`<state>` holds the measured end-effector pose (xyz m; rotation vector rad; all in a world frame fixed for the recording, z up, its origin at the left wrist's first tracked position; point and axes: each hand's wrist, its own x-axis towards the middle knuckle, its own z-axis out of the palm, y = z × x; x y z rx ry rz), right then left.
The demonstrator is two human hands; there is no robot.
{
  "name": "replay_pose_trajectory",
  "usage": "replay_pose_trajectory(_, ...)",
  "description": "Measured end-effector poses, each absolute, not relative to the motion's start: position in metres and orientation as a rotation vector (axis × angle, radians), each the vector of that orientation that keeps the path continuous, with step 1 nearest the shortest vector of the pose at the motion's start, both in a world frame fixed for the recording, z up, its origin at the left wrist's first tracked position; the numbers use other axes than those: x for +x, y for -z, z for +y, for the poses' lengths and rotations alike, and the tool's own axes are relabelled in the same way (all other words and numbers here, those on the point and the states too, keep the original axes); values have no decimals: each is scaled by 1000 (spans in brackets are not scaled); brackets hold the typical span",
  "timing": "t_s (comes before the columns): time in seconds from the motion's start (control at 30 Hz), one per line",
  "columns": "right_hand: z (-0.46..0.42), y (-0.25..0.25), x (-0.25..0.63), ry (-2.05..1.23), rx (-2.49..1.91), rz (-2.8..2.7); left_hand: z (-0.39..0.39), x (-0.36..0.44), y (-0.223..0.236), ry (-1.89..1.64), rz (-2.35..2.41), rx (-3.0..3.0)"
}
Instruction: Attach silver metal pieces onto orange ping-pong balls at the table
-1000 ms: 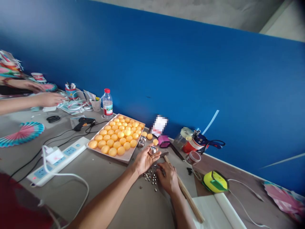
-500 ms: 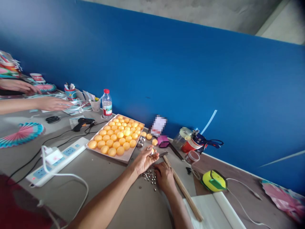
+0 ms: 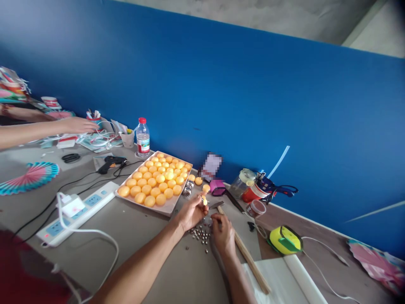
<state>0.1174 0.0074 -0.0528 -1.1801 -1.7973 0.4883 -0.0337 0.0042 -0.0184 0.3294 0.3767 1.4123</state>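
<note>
In my left hand [image 3: 191,214], the fingers are closed around an orange ping-pong ball [image 3: 204,202] that carries shiny silver bits. My right hand [image 3: 223,232] is just to the right, its thumb and fingertips pinched together; anything between them is too small to make out. Below and between both hands lies a loose pile of small shiny metal pieces [image 3: 198,234] on the grey table. Beyond my left hand, several loose orange balls [image 3: 198,180] rest near silver-covered balls [image 3: 187,191]. A shallow box [image 3: 167,210] full of orange balls stands to the left.
A hammer [image 3: 217,204] and wooden strips [image 3: 253,268] lie by my right hand. Further left are a white power strip [image 3: 57,232], a glue gun [image 3: 110,163], a bottle [image 3: 143,139] and another person's hand [image 3: 79,126]. A yellow-green tape measure [image 3: 284,240] sits at right.
My right hand has lifted off the metal pieces, moving slightly right, with its fingers pinched. My left hand has turned, showing more of its ball. The other person's hands have shifted.
</note>
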Motion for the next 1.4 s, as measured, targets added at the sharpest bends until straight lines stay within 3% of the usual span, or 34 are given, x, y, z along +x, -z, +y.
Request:
replay_pose_trajectory(0.47, 5, 39, 108, -1142, -1083, -1287, 6, -29, 30, -1402, 310, 260)
replay_pose_trajectory(1.4, 3, 48, 99, -997, -1112, -1317, -3, -1, 32, -1434, 433, 422)
